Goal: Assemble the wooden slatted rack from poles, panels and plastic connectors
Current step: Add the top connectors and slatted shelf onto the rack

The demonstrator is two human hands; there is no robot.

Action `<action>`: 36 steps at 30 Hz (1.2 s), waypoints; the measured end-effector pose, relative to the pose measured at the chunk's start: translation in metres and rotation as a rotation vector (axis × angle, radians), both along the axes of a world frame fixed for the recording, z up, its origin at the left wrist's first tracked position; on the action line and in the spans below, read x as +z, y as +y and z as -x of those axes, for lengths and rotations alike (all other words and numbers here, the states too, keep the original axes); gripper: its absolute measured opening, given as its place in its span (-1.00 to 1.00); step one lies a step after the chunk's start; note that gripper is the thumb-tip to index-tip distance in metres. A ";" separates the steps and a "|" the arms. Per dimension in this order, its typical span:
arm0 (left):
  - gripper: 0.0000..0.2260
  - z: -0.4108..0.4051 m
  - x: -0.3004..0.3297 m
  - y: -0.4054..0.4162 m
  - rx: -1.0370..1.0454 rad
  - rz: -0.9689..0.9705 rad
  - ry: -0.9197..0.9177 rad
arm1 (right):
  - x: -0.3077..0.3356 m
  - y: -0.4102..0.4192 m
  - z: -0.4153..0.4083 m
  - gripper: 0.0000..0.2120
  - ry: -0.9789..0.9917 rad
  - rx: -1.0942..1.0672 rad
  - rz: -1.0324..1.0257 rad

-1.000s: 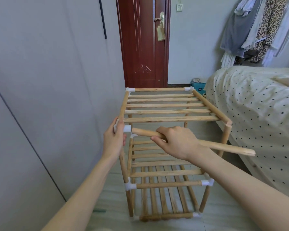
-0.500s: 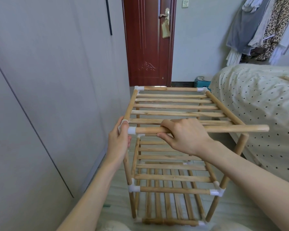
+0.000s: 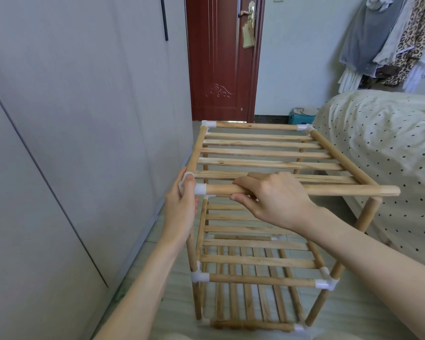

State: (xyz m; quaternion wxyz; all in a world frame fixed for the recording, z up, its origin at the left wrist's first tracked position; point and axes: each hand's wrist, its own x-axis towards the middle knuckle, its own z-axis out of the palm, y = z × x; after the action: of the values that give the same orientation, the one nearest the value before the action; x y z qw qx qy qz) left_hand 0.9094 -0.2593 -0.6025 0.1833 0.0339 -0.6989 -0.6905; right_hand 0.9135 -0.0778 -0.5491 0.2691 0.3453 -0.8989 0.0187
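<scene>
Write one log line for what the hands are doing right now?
left hand: grips white connector | right hand: grips pole | pole's far end: free above bare post

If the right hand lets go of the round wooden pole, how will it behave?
The round wooden pole probably stays stiff. Its right end is free above the upright post, so it may sag or pivot in the white plastic connector.

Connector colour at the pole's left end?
White connector, on the pole; head view.
</scene>
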 end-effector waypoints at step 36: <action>-0.48 0.041 0.008 0.045 -0.370 0.449 -0.139 | 0.005 0.037 0.046 -0.68 -0.263 -0.294 0.046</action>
State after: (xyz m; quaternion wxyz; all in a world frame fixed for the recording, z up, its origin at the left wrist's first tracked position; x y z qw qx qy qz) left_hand 0.8681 -0.2140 -0.5944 0.0090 -0.0881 -0.8393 -0.5364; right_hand 0.8672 -0.0404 -0.5440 0.1569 0.1987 -0.9664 0.0448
